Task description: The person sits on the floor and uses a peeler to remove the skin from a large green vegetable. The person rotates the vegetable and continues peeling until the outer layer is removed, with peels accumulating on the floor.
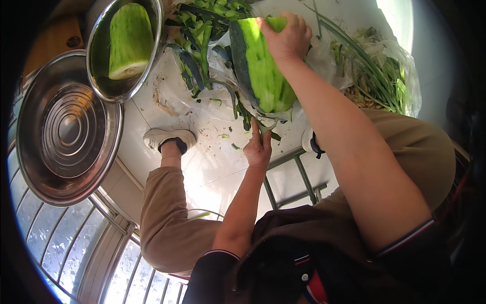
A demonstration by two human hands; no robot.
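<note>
A large winter melon [264,68] stands tilted before me, partly peeled. Pale green flesh shows over most of the visible side, and a broad strip of dark rind remains along its left. My right hand [290,38] grips its far top end, thumb apart from the fingers. Close to the melon's near end, my left hand [259,148] holds a small pale tool [269,127], apparently a peeler; its blade is hard to make out. Dark green peelings [195,60] lie heaped left of the melon, and some strips hang beside its lower edge.
At upper left, a steel basin [125,91] holds a peeled melon piece [129,41]. A larger steel basin [70,129] is beside it. Scallions [383,79] lie in clear plastic at right. A metal frame [303,174] lies between my legs, on the tiled floor [224,167].
</note>
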